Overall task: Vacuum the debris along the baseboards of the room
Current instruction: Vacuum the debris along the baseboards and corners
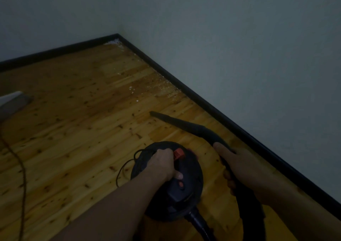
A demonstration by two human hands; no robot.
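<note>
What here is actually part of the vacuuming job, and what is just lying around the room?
Part of the job:
- vacuum canister, left hand gripping its top handle
- crevice nozzle, right hand holding the wand
- white debris along the black baseboard and in the corner

Just lying about:
- brown cord on the wooden floor
- pale object at the left edge, unclear what

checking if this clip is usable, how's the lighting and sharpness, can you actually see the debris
Head view: dim and soft overall, with a bluish cast on the walls; white debris still shows along the dark baseboard and in the corner; the black vacuum canister and nozzle lose detail, and wide-angle distortion bends the edges.
</note>
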